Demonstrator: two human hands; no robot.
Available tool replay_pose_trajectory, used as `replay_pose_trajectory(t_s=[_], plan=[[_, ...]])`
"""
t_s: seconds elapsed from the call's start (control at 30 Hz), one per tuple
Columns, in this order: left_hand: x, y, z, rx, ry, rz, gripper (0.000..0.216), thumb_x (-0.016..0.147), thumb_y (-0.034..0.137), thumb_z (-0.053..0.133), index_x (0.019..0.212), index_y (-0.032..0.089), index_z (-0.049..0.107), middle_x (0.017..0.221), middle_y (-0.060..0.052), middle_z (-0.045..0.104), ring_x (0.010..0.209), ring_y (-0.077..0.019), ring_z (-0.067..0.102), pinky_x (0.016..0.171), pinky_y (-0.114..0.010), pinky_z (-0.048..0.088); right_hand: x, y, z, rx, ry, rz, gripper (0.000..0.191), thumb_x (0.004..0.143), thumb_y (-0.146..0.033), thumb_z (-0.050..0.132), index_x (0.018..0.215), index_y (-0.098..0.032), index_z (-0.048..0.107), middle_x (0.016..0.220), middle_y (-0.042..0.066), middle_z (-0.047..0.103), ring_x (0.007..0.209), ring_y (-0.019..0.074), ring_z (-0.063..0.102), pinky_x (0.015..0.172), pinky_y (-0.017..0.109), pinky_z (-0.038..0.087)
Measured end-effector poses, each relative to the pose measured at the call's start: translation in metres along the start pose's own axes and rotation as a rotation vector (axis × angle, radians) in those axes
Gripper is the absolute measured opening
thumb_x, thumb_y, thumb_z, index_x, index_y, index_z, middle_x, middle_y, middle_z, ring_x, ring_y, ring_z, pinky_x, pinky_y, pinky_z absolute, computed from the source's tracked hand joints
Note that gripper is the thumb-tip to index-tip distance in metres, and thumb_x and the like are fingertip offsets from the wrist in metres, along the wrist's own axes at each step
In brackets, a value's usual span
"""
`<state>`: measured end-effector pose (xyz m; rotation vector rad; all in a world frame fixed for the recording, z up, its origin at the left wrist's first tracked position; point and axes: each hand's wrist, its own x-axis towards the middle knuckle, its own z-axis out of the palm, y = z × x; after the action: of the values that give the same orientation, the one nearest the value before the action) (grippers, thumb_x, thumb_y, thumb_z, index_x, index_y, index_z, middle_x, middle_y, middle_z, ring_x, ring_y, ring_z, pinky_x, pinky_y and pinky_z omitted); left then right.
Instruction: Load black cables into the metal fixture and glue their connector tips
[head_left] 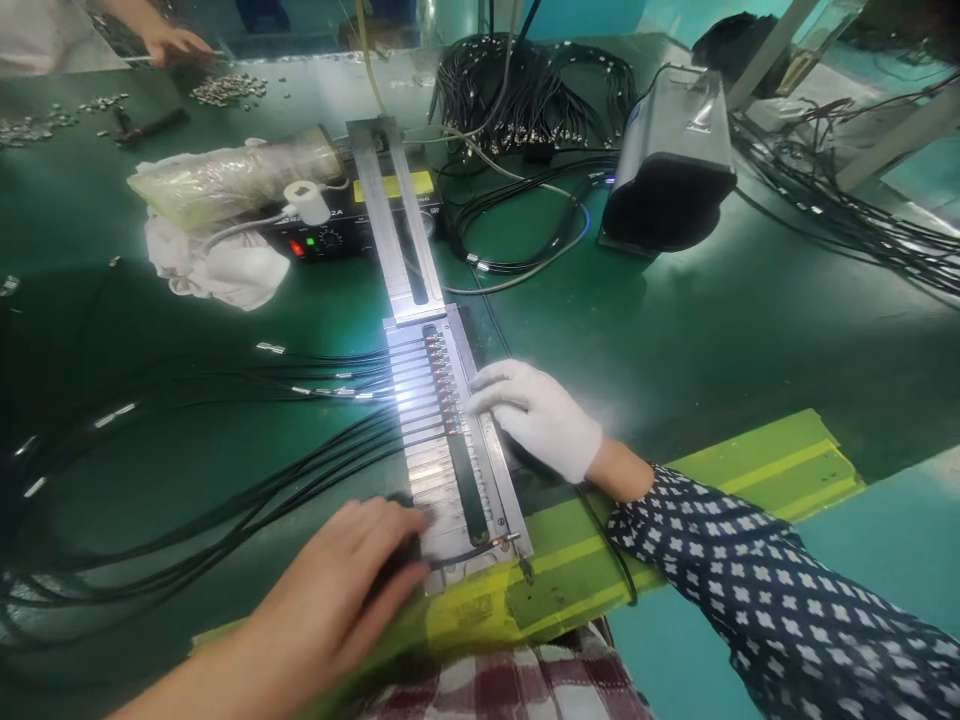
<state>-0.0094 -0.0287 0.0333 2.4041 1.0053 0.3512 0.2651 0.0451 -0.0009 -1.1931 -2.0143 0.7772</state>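
A long metal fixture (448,470) lies on the green bench, with a row of black cables (225,520) laid across its slots from the left. My bare left hand (337,590) is at the fixture's near end, fingers closed on a black cable whose tip reaches the last slot. My right hand (536,415), in a white glove, rests on the fixture's right edge with the fingers stretched toward the row of connector ends, holding nothing.
Behind the fixture sit a black control box (330,235), a plastic-wrapped roll (232,180) and a white cloth (225,270). A grey device (667,160) stands at the right, with a cable bundle (525,90) behind. Another person's hand (176,40) works near small metal parts (225,88).
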Motion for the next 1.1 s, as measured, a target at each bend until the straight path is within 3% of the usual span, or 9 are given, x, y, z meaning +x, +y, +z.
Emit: replay_pose_trajectory(t_s=[0.1, 0.17, 0.27, 0.33, 0.4, 0.5, 0.63, 1.1], plan=[[-0.016, 0.012, 0.004, -0.089, -0.118, -0.079, 0.021, 0.1, 0.026, 0.048, 0.12, 0.026, 0.053, 0.102, -0.003, 0.068, 0.088, -0.0161, 0.066, 0.074, -0.025, 0.056, 0.001, 0.0, -0.001, 0.011, -0.008, 0.009, 0.039, 0.083, 0.003, 0.05, 0.087, -0.022, 0.079, 0.116, 0.005, 0.071, 0.115, 0.0213, 0.065, 0.107, 0.044, 0.052], [-0.018, 0.012, 0.003, -0.145, -0.115, -0.099, 0.015, 0.101, 0.02, 0.044, 0.111, 0.026, 0.054, 0.096, 0.0, 0.066, 0.083, -0.0124, 0.065, 0.072, -0.02, 0.054, 0.001, -0.001, -0.001, 0.018, -0.01, 0.022, 0.039, 0.085, 0.002, 0.049, 0.087, -0.022, 0.08, 0.116, 0.005, 0.071, 0.115, 0.0215, 0.065, 0.107, 0.045, 0.052], [-0.009, 0.001, -0.007, -0.111, 0.053, -0.039, 0.012, 0.101, 0.016, 0.047, 0.101, 0.025, 0.055, 0.087, 0.001, 0.063, 0.078, -0.0107, 0.064, 0.069, -0.018, 0.051, 0.0, -0.002, -0.002, 0.014, -0.009, 0.032, 0.038, 0.087, 0.0, 0.048, 0.088, -0.022, 0.08, 0.117, 0.006, 0.072, 0.115, 0.0225, 0.066, 0.106, 0.046, 0.053], [-0.001, -0.012, -0.017, 0.03, 0.171, 0.04, 0.011, 0.1, 0.015, 0.05, 0.105, 0.023, 0.056, 0.089, -0.001, 0.064, 0.079, -0.012, 0.064, 0.071, -0.02, 0.051, 0.0, -0.003, -0.002, 0.017, 0.002, 0.013, 0.038, 0.086, 0.0, 0.048, 0.088, -0.021, 0.08, 0.116, 0.007, 0.072, 0.114, 0.023, 0.066, 0.105, 0.046, 0.054], [0.004, -0.026, -0.024, 0.191, 0.203, 0.123, 0.015, 0.099, 0.014, 0.051, 0.112, 0.02, 0.057, 0.089, -0.003, 0.065, 0.075, -0.0125, 0.064, 0.067, -0.022, 0.049, 0.0, -0.003, -0.002, 0.019, 0.006, -0.002, 0.038, 0.086, 0.0, 0.048, 0.088, -0.02, 0.08, 0.115, 0.007, 0.072, 0.113, 0.0226, 0.067, 0.103, 0.045, 0.055], [0.005, -0.044, -0.029, 0.349, 0.119, 0.176, 0.036, 0.099, 0.009, 0.042, 0.132, 0.019, 0.054, 0.085, -0.001, 0.063, 0.064, -0.0111, 0.059, 0.058, -0.023, 0.044, 0.0, -0.004, -0.002, 0.016, 0.009, 0.006, 0.038, 0.086, 0.0, 0.049, 0.088, -0.023, 0.08, 0.114, 0.005, 0.073, 0.112, 0.0213, 0.067, 0.103, 0.043, 0.055], [0.004, -0.057, -0.028, 0.412, -0.004, 0.136, 0.062, 0.094, 0.002, 0.03, 0.148, 0.029, 0.043, 0.087, 0.001, 0.064, 0.063, -0.0116, 0.058, 0.057, -0.024, 0.04, 0.001, -0.003, -0.001, 0.023, 0.03, 0.001, 0.037, 0.086, 0.0, 0.051, 0.088, -0.023, 0.079, 0.112, 0.004, 0.073, 0.111, 0.0205, 0.067, 0.102, 0.041, 0.056], [0.016, -0.055, -0.025, 0.403, -0.018, 0.22, 0.059, 0.095, 0.003, 0.032, 0.149, 0.025, 0.042, 0.088, -0.001, 0.065, 0.066, -0.0136, 0.059, 0.06, -0.025, 0.043, 0.003, -0.003, 0.0, 0.04, 0.014, 0.048, 0.035, 0.087, 0.001, 0.053, 0.087, -0.022, 0.079, 0.111, 0.005, 0.072, 0.109, 0.0208, 0.067, 0.1, 0.043, 0.057]])
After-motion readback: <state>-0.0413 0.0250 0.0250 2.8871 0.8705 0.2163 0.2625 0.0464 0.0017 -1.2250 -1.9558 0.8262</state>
